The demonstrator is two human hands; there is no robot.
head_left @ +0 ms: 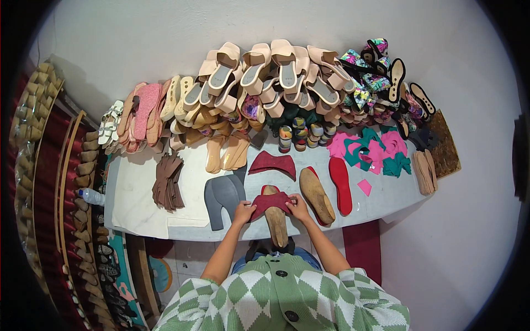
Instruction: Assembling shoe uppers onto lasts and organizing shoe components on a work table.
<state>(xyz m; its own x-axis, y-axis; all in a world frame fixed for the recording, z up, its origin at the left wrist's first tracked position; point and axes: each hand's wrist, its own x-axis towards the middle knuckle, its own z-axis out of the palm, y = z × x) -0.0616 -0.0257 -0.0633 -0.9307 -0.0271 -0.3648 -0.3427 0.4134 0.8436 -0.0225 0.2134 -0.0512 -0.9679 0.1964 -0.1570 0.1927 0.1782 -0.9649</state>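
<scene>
A dark red shoe upper lies across a wooden shoe last at the table's near edge. My left hand pinches the upper's left end, and my right hand grips its right end. A bit of red shows at the last's far tip. Just beyond lies a second dark red upper. To the right of my right hand rests another wooden last with red along its edge, and beside it a red insole. Grey sole pieces lie left of my left hand.
Heaped beige heeled sandals line the table's back, with patterned sandals at right. Brown strips, pink and green cut pieces and tan soles lie on the table. Racks of lasts and a bottle stand left.
</scene>
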